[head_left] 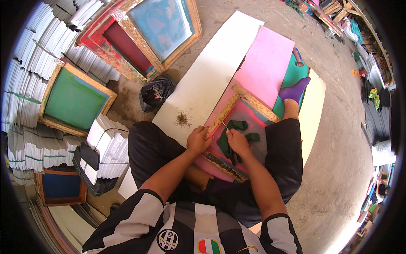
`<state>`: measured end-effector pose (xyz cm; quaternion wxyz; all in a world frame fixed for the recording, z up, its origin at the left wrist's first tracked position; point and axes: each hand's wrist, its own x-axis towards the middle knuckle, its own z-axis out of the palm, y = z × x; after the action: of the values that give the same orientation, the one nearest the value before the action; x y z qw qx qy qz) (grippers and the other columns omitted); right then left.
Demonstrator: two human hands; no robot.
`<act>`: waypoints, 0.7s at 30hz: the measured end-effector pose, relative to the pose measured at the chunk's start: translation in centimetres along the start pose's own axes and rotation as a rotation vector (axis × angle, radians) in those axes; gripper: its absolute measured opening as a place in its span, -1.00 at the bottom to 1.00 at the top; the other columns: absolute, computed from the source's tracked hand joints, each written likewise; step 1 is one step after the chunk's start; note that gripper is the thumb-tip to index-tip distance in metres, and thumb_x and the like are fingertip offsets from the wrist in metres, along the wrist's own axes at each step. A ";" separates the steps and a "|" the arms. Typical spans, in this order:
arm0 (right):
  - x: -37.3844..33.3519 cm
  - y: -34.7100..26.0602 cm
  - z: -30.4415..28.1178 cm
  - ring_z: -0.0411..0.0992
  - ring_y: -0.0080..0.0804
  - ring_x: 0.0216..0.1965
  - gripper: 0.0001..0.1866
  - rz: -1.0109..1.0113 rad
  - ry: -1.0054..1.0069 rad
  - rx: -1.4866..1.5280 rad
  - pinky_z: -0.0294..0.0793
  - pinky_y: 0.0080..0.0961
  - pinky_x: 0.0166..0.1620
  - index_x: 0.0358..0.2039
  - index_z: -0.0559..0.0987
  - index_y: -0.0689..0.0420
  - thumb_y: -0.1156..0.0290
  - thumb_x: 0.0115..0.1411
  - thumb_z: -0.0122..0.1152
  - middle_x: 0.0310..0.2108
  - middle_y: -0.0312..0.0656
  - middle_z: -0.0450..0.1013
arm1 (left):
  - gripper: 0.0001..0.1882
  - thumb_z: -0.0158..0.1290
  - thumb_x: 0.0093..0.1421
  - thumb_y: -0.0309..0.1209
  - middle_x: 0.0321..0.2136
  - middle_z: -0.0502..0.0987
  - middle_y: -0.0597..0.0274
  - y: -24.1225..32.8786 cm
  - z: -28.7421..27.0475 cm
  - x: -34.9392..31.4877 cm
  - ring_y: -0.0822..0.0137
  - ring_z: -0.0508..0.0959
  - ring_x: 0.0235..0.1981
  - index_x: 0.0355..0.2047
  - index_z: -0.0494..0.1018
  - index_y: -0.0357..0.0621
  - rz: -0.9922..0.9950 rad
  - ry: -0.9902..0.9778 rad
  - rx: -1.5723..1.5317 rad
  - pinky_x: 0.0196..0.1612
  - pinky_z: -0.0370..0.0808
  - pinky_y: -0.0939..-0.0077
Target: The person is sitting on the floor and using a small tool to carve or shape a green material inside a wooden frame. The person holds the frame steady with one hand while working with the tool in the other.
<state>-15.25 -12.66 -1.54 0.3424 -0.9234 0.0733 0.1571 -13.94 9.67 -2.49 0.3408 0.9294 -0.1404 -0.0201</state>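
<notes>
A wooden screen-printing frame point(259, 104) with pink-stained mesh lies tilted across my lap. My left hand point(198, 140) is closed on its left wooden bar, near the middle. In my right hand point(238, 142) is a thin metal-tipped tool point(224, 124), its point close to the inner side of that same bar; most of the tool is hidden by the fingers. Dark green cloth strips point(240, 125) lie on the mesh around my right hand. To the left of the frame, a small heap of bent staples point(182, 120) rests on the white sheet point(207, 72).
Pink point(264, 63), green and pale yellow point(313, 101) sheets lie side by side on the concrete floor. A black plastic bag point(157, 92) sits left of them. More frames point(111, 99) lean against stacked white bundles point(25, 106). My purple-socked foot point(294, 89) rests beyond the frame.
</notes>
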 end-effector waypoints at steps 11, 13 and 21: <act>0.5 0.7 1.2 0.51 -0.06 -0.56 -0.59 -0.058 0.098 -0.032 0.46 -0.08 -0.47 -0.20 0.54 0.12 0.03 0.50 -0.07 -0.57 0.02 0.51 | -0.46 0.28 0.10 -0.23 -0.15 0.57 0.13 0.0 0.0 0.0 0.01 0.61 -0.11 0.10 0.57 -0.10 0.015 0.025 -0.008 -0.05 0.59 0.14; 2.4 4.0 2.4 0.35 -0.36 -0.74 -0.59 -0.085 -0.021 0.346 0.29 -0.31 -0.64 -0.20 0.55 0.10 0.01 0.50 -0.06 -0.67 -0.19 0.40 | -0.46 0.28 0.10 -0.23 -0.15 0.57 0.13 0.2 0.3 0.2 0.01 0.61 -0.11 0.10 0.57 -0.10 0.023 0.002 -0.020 -0.04 0.59 0.14; 0.7 -2.8 -4.0 -0.04 -0.69 -0.80 -0.58 0.607 -0.514 0.910 -0.15 -0.59 -0.71 -0.19 0.56 0.03 -0.05 0.52 -0.06 -0.69 -0.45 0.12 | -0.45 0.28 0.11 -0.23 -0.12 0.58 0.11 -0.3 -0.3 -0.1 0.02 0.61 -0.08 0.12 0.56 -0.11 0.014 0.014 -0.011 -0.03 0.59 0.16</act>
<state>-13.01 -13.20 2.75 0.6496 -0.5546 0.3084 0.4186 -13.95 10.12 -2.51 0.3469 0.9267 -0.1443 -0.0118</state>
